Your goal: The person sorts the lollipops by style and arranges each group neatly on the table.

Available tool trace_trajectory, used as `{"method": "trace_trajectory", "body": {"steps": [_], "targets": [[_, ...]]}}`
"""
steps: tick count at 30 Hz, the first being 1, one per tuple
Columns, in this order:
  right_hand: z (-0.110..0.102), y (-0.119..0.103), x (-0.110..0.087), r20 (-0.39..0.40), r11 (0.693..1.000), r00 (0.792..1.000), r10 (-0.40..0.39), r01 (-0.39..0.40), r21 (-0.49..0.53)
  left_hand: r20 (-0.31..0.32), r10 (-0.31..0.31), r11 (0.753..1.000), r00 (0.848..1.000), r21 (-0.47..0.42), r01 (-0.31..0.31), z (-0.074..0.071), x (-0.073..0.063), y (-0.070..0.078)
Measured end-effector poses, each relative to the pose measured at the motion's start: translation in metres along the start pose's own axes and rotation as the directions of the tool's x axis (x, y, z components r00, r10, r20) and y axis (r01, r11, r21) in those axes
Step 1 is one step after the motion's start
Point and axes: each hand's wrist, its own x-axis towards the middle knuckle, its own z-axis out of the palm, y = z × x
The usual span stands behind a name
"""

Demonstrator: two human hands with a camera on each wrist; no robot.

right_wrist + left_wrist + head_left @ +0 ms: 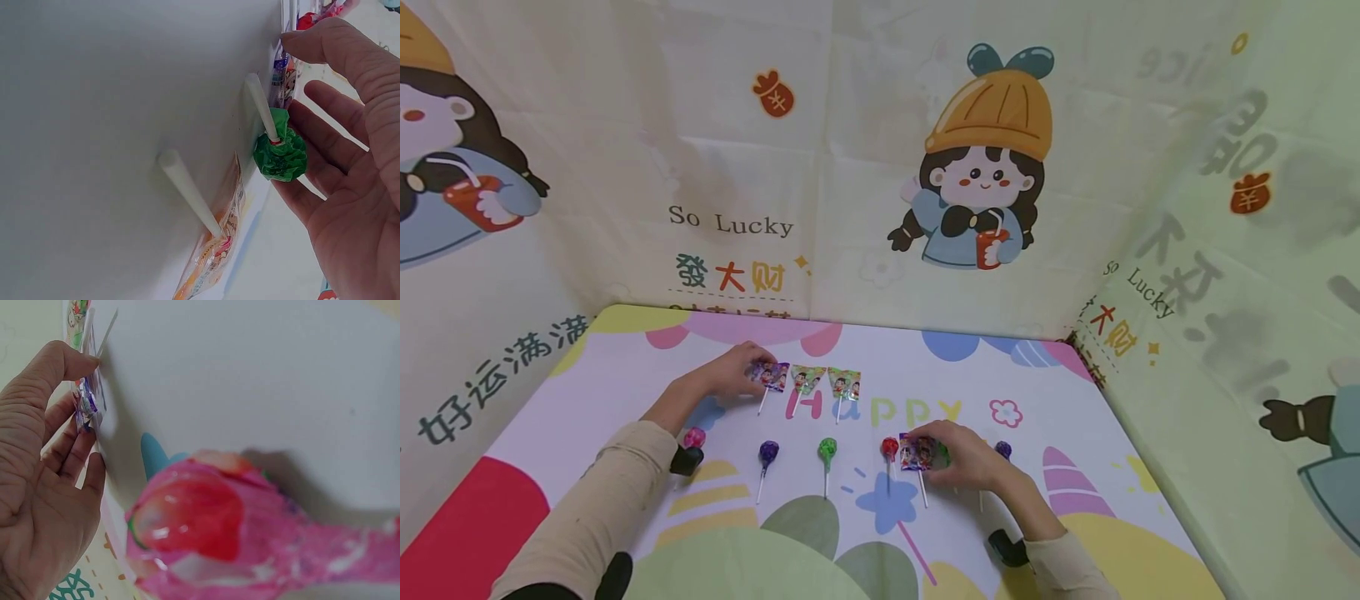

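Note:
My left hand [747, 367] pinches the edge of a flat purple-wrapped lollipop [772, 377] at the left end of the far row. The left wrist view shows its thumb above and fingers below that wrapper [87, 403]. Two green flat-wrapped lollipops [807, 379] [845, 383] lie beside it. In the near row my right hand [942, 457] holds another flat purple-wrapped lollipop [915, 452] by thumb and fingers. A green ball lollipop [281, 153] sits just under that palm [350, 200], and an orange flat-wrapped one [215, 250] lies behind it.
The near row also has pink [694, 437], purple [768, 452], green [827, 450], red [890, 448] and purple [1003, 450] ball lollipops on a colourful mat [625, 367]. Printed cloth walls [850, 167] close in the back and both sides.

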Motion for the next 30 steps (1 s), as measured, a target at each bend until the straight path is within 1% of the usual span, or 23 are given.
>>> {"method": "trace_trajectory", "body": {"steps": [5, 11, 22, 30], "targets": [[-0.0002, -0.0007, 0.0025, 0.011, 1.0, 1.0, 0.018, -0.018, 0.019, -0.001, 0.003, 1.0, 1.0, -0.003, -0.003, 0.0002, -0.0005, -0.0003], [0.0, 0.0, 0.0044, 0.007, 0.999, 1.0, 0.027, -0.027, 0.033, -0.003, -0.008, 1.0, 1.0, -0.008, 0.008, 0.0002, -0.0006, -0.0001], [0.0018, 0.0048, 0.0052, -0.015, 0.999, 1.0, 0.005, -0.004, 0.042, 0.001, 0.002, 1.0, 1.0, -0.006, -0.002, -0.0009, -0.0025, 0.0016], [0.0011, 0.0037, 0.0044, -0.038, 0.999, 0.999, 0.002, 0.0, 0.043, -0.002, -0.015, 1.0, 1.0, -0.009, 0.015, -0.0004, -0.0016, 0.0013]]}}
